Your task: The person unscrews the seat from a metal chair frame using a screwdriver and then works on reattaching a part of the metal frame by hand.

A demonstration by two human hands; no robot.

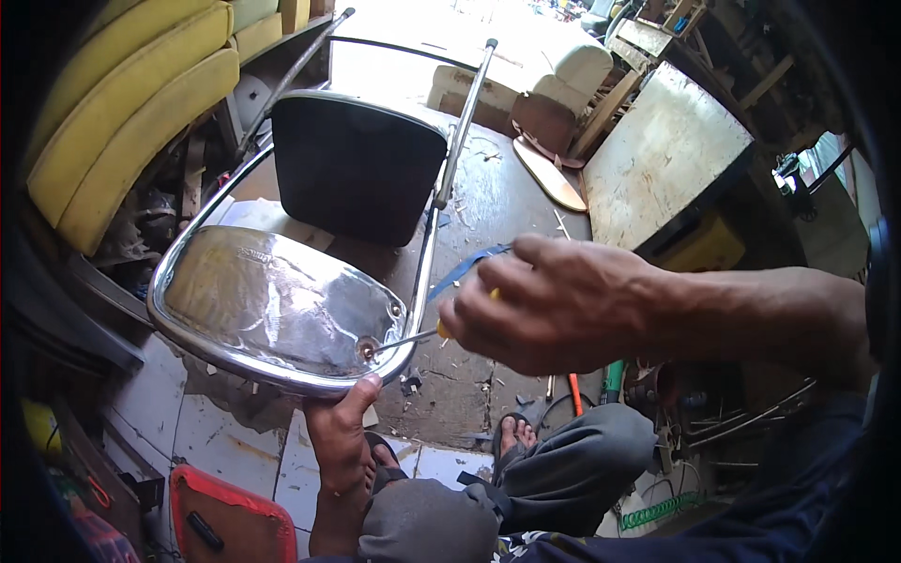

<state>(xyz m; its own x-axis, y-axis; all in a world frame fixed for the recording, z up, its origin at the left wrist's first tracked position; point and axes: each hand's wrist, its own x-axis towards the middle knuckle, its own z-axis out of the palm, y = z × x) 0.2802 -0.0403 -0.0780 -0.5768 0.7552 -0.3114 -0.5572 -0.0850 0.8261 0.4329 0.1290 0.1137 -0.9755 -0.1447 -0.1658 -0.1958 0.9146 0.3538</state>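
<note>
A metal-framed chair [429,272] lies tipped over in front of me. Its shiny metal back panel [272,296] faces up, and its dark seat pad [361,164] stands behind that. My right hand [540,305] is closed round a screwdriver [410,339] with a yellow handle, mostly hidden by the fingers. The shaft slants left and down to a screw hole [368,350] near the panel's lower right corner. My left hand [343,422] is wrapped from below round the chrome edge of the chair back, its thumb on the rim close to that hole.
Yellow cushions [141,113] are stacked at the far left. A worn white board [671,155] leans at the right, beside a pale curved panel [551,175]. A red-edged panel [230,521] is at lower left. An orange-handled tool [575,394] and a green coiled hose [662,511] lie near my knee.
</note>
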